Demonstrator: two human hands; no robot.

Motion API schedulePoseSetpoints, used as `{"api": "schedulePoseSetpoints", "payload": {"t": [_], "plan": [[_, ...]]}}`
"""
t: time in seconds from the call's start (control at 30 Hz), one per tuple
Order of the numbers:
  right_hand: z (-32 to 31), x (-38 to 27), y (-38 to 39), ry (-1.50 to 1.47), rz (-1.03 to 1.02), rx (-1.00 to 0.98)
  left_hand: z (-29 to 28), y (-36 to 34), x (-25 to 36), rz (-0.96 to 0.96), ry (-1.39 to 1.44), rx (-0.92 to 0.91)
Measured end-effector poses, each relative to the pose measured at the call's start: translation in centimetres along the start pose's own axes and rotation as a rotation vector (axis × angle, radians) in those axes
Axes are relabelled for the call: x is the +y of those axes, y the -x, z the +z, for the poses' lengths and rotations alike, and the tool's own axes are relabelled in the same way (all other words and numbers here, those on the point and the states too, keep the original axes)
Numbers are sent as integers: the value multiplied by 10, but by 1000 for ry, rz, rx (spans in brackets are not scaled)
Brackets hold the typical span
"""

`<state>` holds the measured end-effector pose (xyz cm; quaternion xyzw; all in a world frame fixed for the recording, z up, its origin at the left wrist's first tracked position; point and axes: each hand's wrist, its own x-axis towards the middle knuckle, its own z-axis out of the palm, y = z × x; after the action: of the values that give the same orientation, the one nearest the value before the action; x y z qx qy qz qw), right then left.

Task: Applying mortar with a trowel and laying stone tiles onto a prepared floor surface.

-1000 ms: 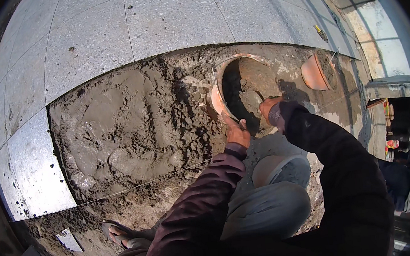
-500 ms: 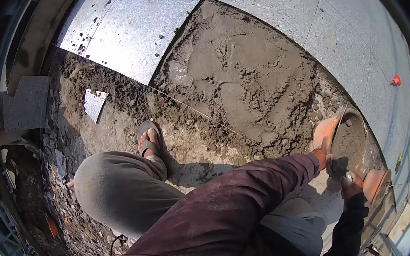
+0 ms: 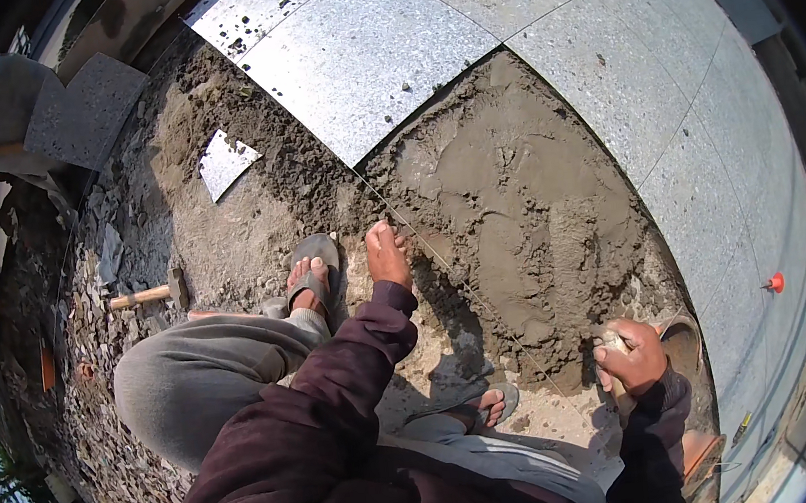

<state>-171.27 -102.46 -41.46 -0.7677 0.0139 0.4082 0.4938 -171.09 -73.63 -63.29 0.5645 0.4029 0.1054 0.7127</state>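
My left hand (image 3: 387, 255) hovers beside a thin taut string (image 3: 464, 286), its fingers curled closed; whatever may be inside them is hidden. On the right, my right hand (image 3: 632, 357) is closed around something I cannot make out, with a whitish patch at the thumb and a tan, handle-like part below. It is at the lower edge of a bed of wet grey mortar (image 3: 526, 209), with troweled streaks and crumbly edges. Close behind that hand, partly hidden by it, is a mortar-stained orange bucket (image 3: 685, 345) lying on its side.
Speckled grey tiles (image 3: 402, 50) border the mortar at the top and right. A broken tile piece (image 3: 225, 164) lies on the soil at left. A wooden-handled hammer (image 3: 147, 295) rests on rubble by my knee. A small red object (image 3: 774, 283) sits on the right-hand tiles.
My left hand has left the bucket and swung left to the string. My right hand has moved up and left from the bucket to the mortar's edge. The view has shifted too.
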Motion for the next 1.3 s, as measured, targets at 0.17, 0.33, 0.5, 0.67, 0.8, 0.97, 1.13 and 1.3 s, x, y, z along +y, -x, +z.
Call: {"api": "schedulePoseSetpoints", "payload": {"t": [0.17,0.33,0.5,0.67,0.8,0.97,1.13,1.3], "plan": [[12,9,-108,-673,18,-742,11,6,-15,-226,207,13],[38,49,-176,-657,418,-674,27,21,-6,-452,393,-28],[47,9,-118,649,-473,99,23,21,-2,-459,381,-30],[65,26,-156,1451,-132,199,45,28,19,-574,460,-33],[51,-3,-228,1457,35,269,62,17,-21,-418,360,132],[48,-20,-244,967,97,19,50,8,-64,-461,426,72],[74,-8,-211,1158,254,-168,57,23,11,-543,602,67],[72,0,-168,1151,305,-136,58,27,31,-557,563,64]]}}
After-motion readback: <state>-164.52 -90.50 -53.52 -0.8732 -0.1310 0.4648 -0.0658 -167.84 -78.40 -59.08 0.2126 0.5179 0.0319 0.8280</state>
